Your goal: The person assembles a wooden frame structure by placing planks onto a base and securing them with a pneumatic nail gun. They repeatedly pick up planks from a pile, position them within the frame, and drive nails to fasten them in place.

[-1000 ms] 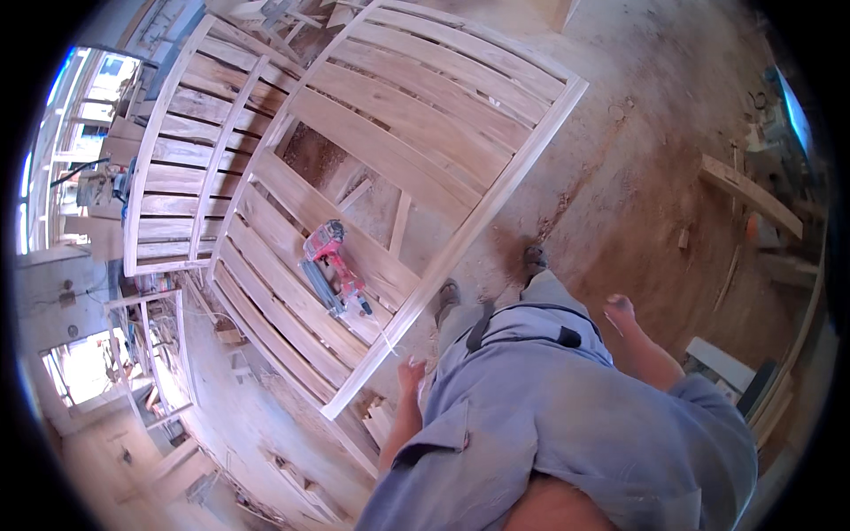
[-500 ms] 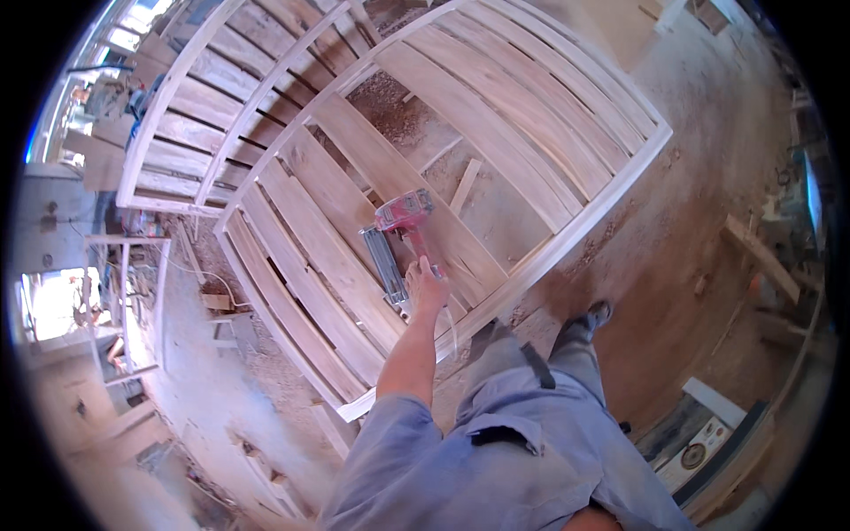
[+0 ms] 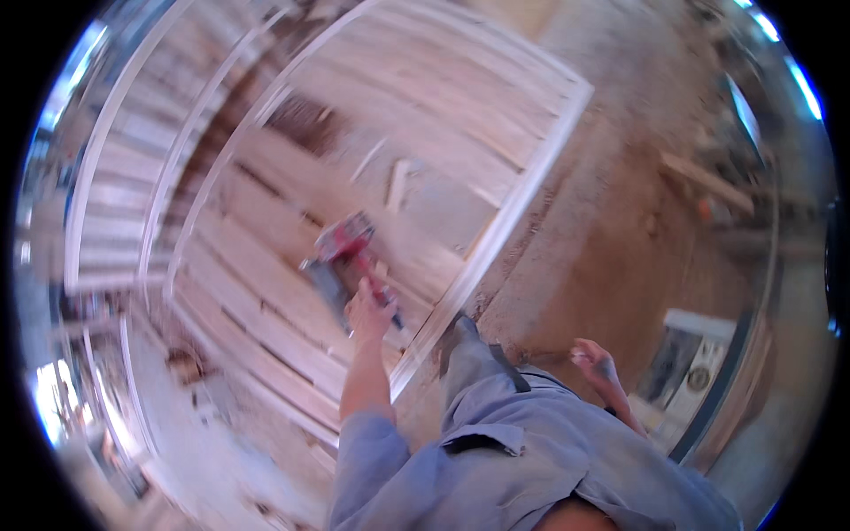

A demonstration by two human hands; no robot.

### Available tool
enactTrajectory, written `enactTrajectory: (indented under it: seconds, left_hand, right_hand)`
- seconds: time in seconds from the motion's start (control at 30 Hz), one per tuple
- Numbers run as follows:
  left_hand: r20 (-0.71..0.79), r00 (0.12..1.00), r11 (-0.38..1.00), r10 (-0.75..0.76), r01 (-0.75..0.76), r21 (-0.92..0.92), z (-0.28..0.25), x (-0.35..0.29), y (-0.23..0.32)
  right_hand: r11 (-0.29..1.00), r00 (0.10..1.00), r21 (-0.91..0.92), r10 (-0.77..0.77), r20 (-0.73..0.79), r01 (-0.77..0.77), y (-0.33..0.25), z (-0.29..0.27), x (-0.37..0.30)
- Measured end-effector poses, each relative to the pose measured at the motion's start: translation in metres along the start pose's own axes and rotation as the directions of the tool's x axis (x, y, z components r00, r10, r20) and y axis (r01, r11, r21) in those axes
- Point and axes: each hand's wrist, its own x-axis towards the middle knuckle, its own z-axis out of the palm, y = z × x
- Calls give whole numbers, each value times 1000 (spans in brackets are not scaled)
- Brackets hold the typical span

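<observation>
My left hand (image 3: 370,308) is closed around the handle of a red and grey nail gun (image 3: 347,237), whose dark magazine hangs toward the slats at its left. The tool is over a wooden slatted panel (image 3: 257,292) with a pale frame; blur hides whether its nose touches the wood. Out to the right of my body, my right hand (image 3: 598,365) shows with its fingers curled in. It is apart from the panel, and anything inside it is too blurred to make out.
A second slatted panel (image 3: 111,195) stands against the far left side of the first. A loose plank (image 3: 708,181) lies at the right. Near my right side is a pale board with a round dark part (image 3: 699,376). Sawdust covers the brown floor (image 3: 611,265).
My head view has swung, so the panel sits farther left and is blurred. The nail gun has stayed in my left hand. My right hand has come into view at the right.
</observation>
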Motion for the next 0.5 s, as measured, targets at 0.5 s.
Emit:
enactTrajectory:
  seconds: [0.5]
  left_hand:
    - [757,553,924,348,-339,-177,91,-146,47]
  right_hand:
    - [335,232,843,938,-256,-422,278,208,-374]
